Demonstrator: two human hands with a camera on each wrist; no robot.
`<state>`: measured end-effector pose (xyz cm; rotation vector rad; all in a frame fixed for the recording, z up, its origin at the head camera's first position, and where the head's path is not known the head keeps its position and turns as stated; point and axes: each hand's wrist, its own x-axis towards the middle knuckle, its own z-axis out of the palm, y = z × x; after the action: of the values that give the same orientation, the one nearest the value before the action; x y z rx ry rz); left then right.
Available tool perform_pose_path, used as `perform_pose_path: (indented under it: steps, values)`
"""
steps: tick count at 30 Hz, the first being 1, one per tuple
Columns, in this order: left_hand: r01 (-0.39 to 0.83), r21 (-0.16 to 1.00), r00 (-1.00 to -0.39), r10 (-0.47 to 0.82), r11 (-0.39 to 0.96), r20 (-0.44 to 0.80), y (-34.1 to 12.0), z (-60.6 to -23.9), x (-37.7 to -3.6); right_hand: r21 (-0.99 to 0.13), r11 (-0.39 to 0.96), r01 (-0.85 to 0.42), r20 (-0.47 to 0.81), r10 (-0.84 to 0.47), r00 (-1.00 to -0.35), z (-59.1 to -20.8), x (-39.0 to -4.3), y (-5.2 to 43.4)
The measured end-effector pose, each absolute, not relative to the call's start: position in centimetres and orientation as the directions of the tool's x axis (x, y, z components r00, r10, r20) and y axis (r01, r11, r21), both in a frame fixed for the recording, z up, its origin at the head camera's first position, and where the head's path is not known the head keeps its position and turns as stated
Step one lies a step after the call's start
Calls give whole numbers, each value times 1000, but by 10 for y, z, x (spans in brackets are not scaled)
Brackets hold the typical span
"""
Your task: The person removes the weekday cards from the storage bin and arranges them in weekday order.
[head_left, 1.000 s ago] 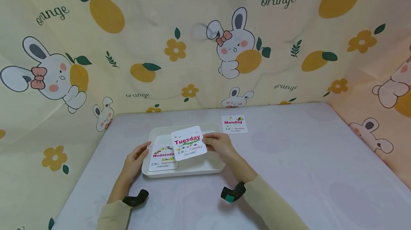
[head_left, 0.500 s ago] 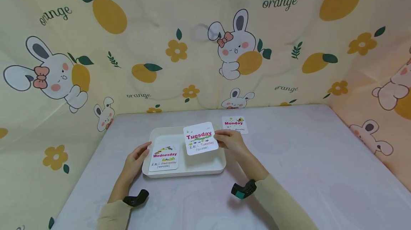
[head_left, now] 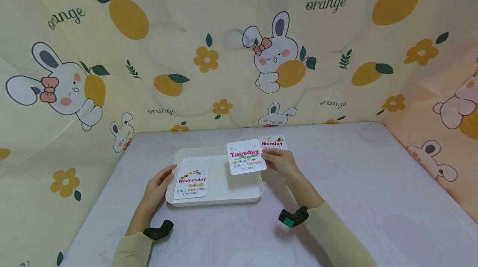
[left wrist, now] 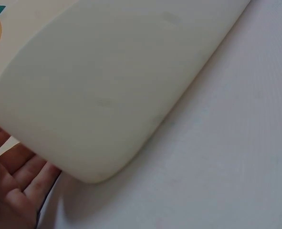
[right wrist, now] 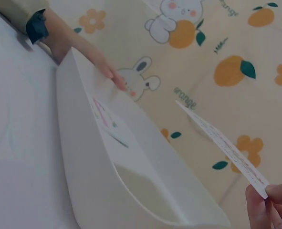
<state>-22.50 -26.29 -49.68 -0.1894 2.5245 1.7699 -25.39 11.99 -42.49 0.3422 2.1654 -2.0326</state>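
- At the centre of the head view, we see the Tuesday card [head_left: 245, 156] pinched by its right edge in our right hand [head_left: 281, 162], thumb and fingers closed on it.
- A second ago this card hung over the middle of the white tray [head_left: 220, 197]; it has since travelled right and up in the frame, and now overlaps the tray's far right corner, its edge just beside the Monday card [head_left: 273, 141] lying on the table [head_left: 354, 184].
- We judge that the card is leaving the tray and heading for a spot next to Monday.
- The right forearm runs from the lower right of the frame, wrist nearly straight; in the right wrist view the card is seen edge-on, tilted above the tray.
- Our left hand [head_left: 158, 184] has not moved: fingers straight and relaxed, resting against the tray's left wall.
- The Wednesday card [head_left: 191, 182] lies flat in the tray's left half.
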Motion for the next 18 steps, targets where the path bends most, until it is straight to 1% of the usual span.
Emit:
perform_pose_path:
  steps: [7,18]
  values:
    - [-131,935,-991,-68,329,-114,-262,-496,-225,-962,30,271,-269,68,-961,-426,-258,138]
    - [-135,931,-991,-68,338,-119,-262,-496,-225,-950,56,308,-302,95,-949,-425,-267,165]
